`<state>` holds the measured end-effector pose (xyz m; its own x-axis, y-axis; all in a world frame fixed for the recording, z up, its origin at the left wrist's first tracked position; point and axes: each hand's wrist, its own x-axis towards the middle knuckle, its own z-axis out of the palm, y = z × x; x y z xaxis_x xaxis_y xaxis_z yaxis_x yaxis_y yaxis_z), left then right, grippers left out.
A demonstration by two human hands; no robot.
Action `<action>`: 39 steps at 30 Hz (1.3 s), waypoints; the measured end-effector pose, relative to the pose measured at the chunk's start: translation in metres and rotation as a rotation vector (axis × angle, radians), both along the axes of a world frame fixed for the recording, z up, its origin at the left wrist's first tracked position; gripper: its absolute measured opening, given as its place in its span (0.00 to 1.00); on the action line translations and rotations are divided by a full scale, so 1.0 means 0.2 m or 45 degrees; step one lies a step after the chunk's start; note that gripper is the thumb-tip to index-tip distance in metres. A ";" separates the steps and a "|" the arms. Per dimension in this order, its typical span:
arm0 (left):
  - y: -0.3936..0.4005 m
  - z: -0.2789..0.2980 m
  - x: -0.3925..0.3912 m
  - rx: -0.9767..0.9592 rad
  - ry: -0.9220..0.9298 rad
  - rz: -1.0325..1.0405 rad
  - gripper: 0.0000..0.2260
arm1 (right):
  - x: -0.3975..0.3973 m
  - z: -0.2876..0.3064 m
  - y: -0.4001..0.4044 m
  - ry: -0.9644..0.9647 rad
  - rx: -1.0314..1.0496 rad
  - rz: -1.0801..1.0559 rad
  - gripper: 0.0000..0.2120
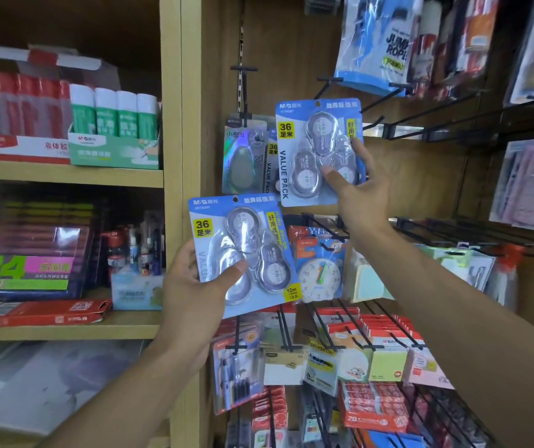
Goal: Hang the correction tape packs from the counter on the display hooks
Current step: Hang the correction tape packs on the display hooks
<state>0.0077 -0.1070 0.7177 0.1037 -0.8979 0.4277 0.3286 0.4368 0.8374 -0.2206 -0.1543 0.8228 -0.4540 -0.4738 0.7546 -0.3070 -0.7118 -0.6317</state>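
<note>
— Boxes on the left shelves?
— Cardboard trays of glue sticks (113,116), upright.
— Packs?
— Right hand (361,192) has its grip pinching a glossy blue blister pack (319,150) up by a black wire hook (324,82); left hand (194,286) clasps a second pack (243,253) lower, nearer.

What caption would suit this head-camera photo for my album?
Right hand lifts a blue correction tape pack toward the display hooks; left hand holds a second pack ready.

Even indoor light, blister glare, blurred and warped edges.
</note>
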 end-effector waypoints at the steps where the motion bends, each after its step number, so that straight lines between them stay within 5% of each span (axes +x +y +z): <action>1: 0.00 0.00 0.01 0.006 0.001 0.010 0.20 | 0.00 0.00 0.00 -0.001 0.003 0.001 0.38; 8: 0.02 0.01 0.03 0.017 -0.012 0.014 0.21 | -0.01 -0.05 0.00 -0.028 0.021 0.022 0.32; 16: 0.05 0.02 -0.02 -0.015 -0.068 -0.046 0.20 | -0.05 -0.06 -0.12 -0.021 0.116 -0.034 0.38; 30: 0.09 0.02 -0.02 0.001 -0.089 -0.079 0.19 | -0.14 0.10 -0.46 0.529 0.566 -0.317 0.40; 39: 0.12 0.09 0.04 -0.069 -0.147 -0.083 0.20 | -0.16 0.14 -0.65 0.613 0.750 -0.347 0.43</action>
